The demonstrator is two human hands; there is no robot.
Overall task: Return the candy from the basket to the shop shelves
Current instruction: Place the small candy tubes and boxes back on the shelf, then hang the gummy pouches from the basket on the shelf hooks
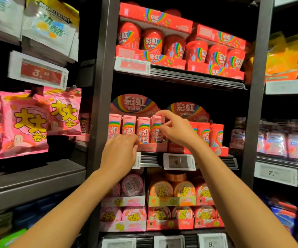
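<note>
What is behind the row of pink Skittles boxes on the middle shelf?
Behind the pink Skittles boxes rises an arched rainbow Skittles display card. Its lower part and any boxes further back are covered by the front row.

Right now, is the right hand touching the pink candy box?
Touching. The head view shows the right hand pinching the rightmost pink candy box, fingertips on its top edge.

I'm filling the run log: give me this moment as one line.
stage: shelving | right hand: pinching pink pack in tray row | left hand: at tray front, grip unclear | basket: unseen
</note>
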